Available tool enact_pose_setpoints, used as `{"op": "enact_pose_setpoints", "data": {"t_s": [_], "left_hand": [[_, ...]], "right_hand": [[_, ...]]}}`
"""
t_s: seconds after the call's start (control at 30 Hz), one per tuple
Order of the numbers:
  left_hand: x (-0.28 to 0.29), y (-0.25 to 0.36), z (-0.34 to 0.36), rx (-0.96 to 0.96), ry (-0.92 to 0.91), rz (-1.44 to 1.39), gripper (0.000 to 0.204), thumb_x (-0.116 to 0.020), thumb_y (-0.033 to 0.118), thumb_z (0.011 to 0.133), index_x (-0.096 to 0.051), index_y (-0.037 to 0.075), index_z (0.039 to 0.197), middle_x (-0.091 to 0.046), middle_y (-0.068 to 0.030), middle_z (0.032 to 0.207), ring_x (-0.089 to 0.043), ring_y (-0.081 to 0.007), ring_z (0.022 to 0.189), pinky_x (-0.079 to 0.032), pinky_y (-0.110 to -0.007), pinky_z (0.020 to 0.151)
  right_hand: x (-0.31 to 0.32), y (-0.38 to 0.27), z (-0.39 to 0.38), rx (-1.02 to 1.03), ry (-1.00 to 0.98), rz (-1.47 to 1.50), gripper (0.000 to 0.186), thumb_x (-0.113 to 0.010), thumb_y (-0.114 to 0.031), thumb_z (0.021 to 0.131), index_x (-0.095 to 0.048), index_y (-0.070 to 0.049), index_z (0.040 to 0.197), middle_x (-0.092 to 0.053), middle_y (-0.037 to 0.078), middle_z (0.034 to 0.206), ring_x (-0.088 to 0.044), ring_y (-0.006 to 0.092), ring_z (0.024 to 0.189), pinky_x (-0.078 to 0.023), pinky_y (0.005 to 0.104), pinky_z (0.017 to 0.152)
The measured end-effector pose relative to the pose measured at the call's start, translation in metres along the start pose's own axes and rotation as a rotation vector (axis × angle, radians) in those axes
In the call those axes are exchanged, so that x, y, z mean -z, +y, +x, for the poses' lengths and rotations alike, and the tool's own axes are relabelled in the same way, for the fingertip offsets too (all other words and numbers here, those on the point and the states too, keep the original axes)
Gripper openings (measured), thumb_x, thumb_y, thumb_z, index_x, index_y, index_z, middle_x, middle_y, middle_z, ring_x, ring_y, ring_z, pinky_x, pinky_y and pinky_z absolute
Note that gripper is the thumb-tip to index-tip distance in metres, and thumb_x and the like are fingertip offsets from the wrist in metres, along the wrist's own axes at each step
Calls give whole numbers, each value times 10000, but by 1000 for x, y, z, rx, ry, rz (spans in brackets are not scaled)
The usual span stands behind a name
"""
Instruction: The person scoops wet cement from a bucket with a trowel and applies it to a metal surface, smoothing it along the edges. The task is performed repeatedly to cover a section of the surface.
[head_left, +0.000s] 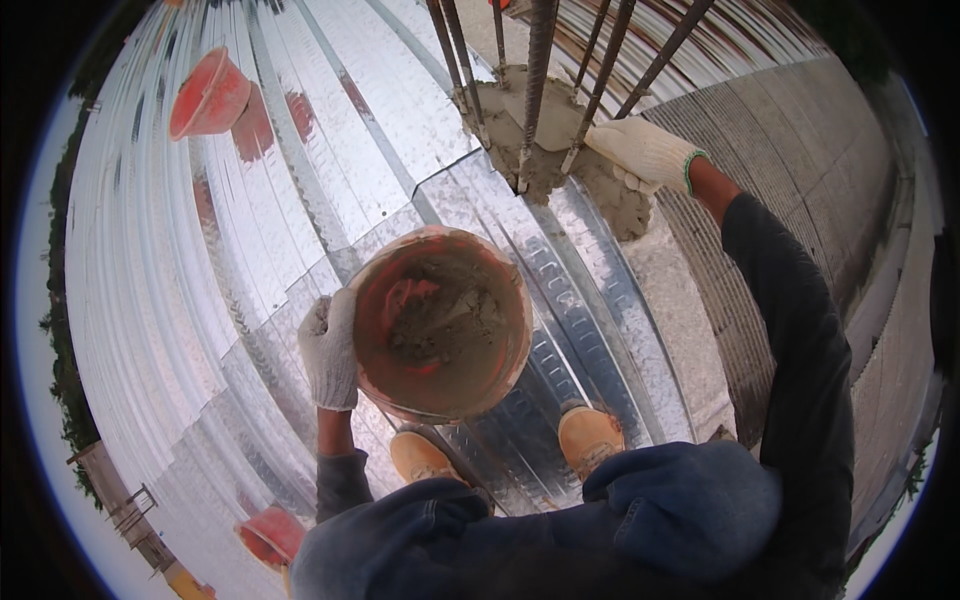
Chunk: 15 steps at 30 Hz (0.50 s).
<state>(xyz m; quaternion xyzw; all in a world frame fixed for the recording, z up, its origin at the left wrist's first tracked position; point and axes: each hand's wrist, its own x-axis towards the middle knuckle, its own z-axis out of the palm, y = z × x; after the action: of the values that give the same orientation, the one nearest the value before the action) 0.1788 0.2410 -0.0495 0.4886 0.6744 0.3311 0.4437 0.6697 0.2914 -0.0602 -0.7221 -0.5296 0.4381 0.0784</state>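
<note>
My left hand (328,350), in a white knit glove, grips the left rim of a round bucket (440,340), reddish inside and partly filled with wet grey mortar. My right hand (645,150), gloved too, is closed at the edge of a mound of mortar (610,205) heaped around upright rusty rebar bars (530,120); a smooth grey shape beside its fingertips may be a tool, but what the fingers hold is hidden.
Corrugated metal decking (260,220) spreads under my boots (590,435). A red bucket (210,95) lies at the upper left, another red one (270,535) at the lower left. A grey concrete surface (770,140) runs along the right, and the decking's far edge borders greenery.
</note>
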Motion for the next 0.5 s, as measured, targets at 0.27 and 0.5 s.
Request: {"op": "enact_pose_setpoints", "data": {"t_s": [0.27,0.5], "left_hand": [[3,1,0,-35,-7,-2,347,-714,289,1130,-687,35,895,-570,78,822,-449,-35,777,-400,-256,659],[1,-9,1,-39,-17,6,362,-710,291,1130,-657,41,874,-545,79,817,-435,-37,786,-389,-258,666]], "right_hand": [[-43,16,-66,14,389,-358,477,-571,-428,1132,-654,-41,1398,-784,257,1118,-775,423,1032,-604,532,863],[-118,53,-148,-67,643,20,433,-646,-363,1103,-653,2,1335,-762,291,1101,-767,445,1030,-591,505,865]]}}
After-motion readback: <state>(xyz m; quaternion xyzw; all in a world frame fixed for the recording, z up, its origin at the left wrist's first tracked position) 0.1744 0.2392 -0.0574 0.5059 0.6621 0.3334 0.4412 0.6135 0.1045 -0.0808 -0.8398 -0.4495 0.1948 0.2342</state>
